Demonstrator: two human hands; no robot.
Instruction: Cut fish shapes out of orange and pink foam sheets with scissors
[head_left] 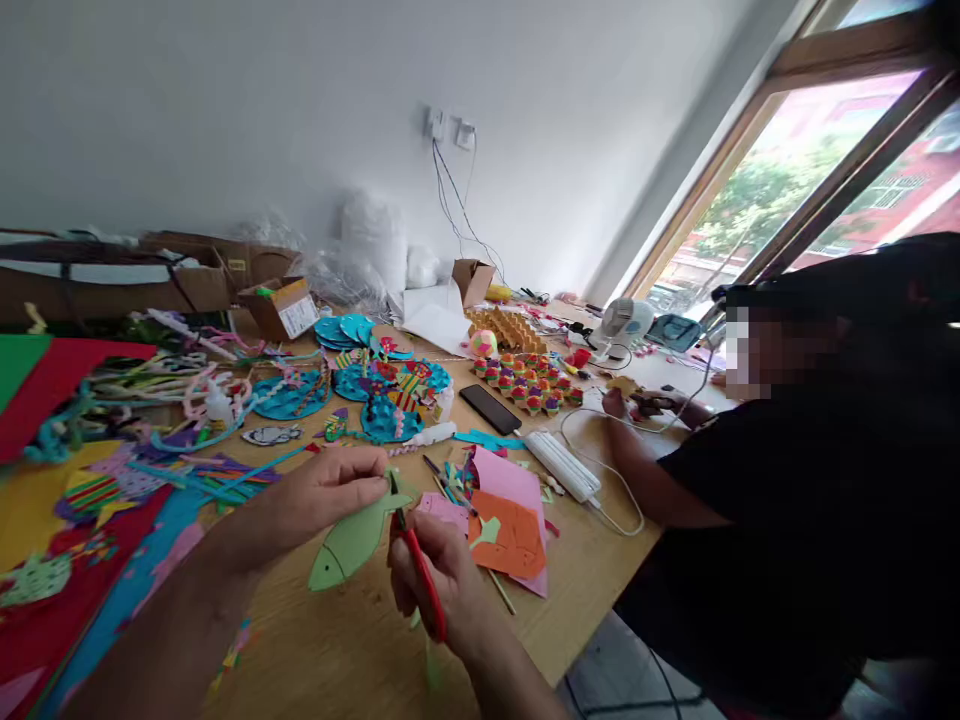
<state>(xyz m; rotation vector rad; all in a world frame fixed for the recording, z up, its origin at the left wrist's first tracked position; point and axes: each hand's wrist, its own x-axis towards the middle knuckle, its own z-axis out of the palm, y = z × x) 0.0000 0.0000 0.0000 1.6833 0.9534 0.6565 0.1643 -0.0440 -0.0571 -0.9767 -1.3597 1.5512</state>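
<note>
My left hand [337, 492] pinches the tail end of a light green fish cutout [354, 545], which has a dark eye and a curved line drawn behind its head. In my right hand [442, 570] is a pair of scissors [421, 575] with red handles, its blades up against the fish's tail. Just right of the scissors lies an orange sheet [517, 540] with drawn outlines and a small pale green scrap on it. Beneath that sheet is a pink sheet [506, 475]. A smaller pink piece [442, 508] shows behind my right hand.
A co-worker [787, 480] in dark clothes sits at the right, handling something brownish. A white power strip [562, 465] with a cable and a black phone [490, 409] lie ahead. Blue plates [292, 393], egg-carton pieces [529, 380] and coloured paper crowd the back and left.
</note>
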